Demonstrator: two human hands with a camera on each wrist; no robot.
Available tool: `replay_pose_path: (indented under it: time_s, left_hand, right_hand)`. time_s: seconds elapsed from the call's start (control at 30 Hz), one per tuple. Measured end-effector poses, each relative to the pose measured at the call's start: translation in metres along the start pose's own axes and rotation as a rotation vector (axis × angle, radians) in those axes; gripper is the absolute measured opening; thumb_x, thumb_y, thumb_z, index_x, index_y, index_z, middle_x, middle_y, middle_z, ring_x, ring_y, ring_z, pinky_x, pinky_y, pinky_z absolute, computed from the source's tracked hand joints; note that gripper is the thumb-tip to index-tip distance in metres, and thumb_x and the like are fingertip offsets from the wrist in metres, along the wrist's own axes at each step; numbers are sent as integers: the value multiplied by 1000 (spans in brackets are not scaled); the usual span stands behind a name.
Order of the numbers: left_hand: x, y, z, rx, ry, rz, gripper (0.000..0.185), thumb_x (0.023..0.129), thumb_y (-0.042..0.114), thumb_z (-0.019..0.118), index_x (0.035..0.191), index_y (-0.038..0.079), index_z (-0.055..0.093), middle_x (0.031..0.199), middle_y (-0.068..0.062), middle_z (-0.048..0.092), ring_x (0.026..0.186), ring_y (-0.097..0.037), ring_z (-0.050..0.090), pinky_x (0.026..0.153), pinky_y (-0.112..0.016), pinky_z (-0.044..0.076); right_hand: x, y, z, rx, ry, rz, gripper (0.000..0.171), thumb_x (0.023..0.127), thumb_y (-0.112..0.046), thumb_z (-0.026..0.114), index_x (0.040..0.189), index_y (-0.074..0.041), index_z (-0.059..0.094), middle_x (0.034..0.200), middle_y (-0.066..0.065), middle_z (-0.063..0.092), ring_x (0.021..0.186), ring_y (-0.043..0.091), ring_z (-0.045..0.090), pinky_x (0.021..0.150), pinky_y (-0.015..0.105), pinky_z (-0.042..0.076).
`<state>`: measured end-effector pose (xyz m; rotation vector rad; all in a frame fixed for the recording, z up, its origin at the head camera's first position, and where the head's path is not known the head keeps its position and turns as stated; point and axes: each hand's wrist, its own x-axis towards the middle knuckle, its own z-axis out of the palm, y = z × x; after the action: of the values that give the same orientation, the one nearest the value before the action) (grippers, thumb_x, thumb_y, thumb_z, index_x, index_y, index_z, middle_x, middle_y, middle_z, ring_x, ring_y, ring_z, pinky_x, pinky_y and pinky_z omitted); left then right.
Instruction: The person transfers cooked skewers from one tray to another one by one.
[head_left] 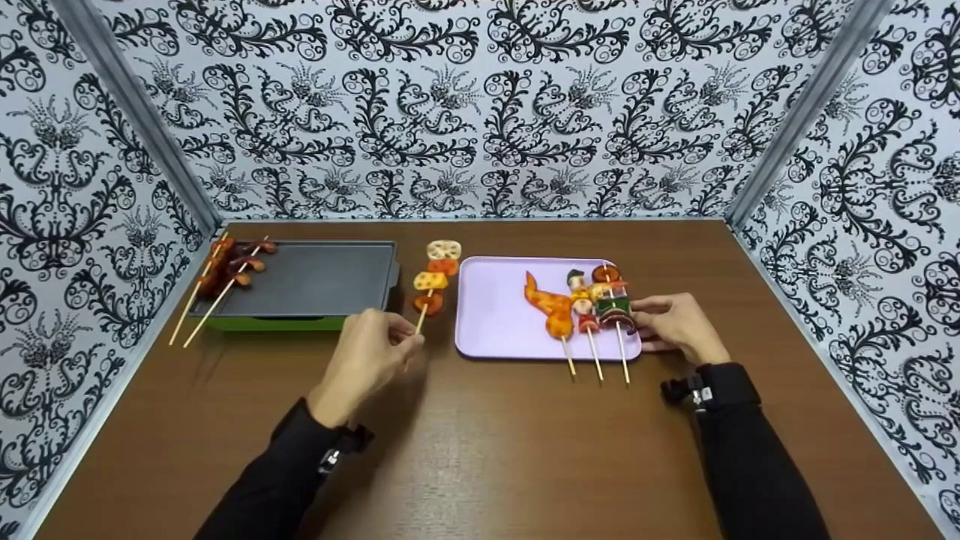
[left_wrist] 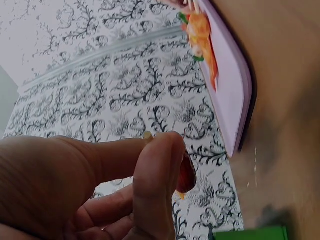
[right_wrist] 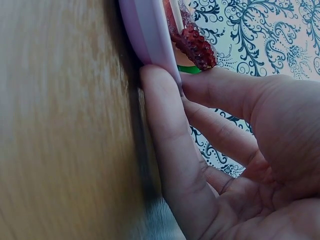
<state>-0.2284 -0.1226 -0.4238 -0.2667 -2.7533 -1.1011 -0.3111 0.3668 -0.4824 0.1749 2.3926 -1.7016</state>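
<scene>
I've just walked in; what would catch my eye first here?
Probably the colourful skewer pinched in the left hand, between the grill and the tray. Three more skewers lie toward the tray's right end, where the right hand grips its rim. Behind stand boldly patterned black-and-white walls.

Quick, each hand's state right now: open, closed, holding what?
Left hand: closed, pinching a skewer of food by its lower end.
Right hand: closed, gripping the edge of the lilac tray.
</scene>
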Motion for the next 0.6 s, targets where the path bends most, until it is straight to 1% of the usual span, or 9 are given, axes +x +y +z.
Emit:
replay_pose_path:
  time_s: [0.13,0.33,0.43,0.6]
  left_hand:
    - [3,5,13,-15,-24,11,6,90,16,82,84,14,80,72,7,73,55,-6,64,58,-28,56]
    - [10,14,30,-66,-64,22,7,91,14,82,85,11,80,69,5,73,50,-5,64,53,-26,54]
    - [14,17,40,-88,-82,35,7,92,13,80,85,10,80,68,4,73,49,-4,64,51,-25,53]
    - [20,22,55,-129,-102,35,7,92,13,78,87,8,79,68,5,74,50,-3,66,48,-24,54]
  right_hand:
    - [1,-1,0,-13,1,5,43,101,-10,69,139,6,61,103,19,76,82,26,77,73,42,64]
    - [1,-2,1,-20,4,14,43,101,-11,69,140,5,61,105,19,76,83,26,77,74,42,64]
    - [0,-2,1,-20,7,23,43,101,-11,69,140,4,62,104,19,76,82,26,77,74,42,64]
    - [0,-2,1,-12,0,22,44,100,-10,70,141,5,60,105,20,75,82,26,77,74,43,64]
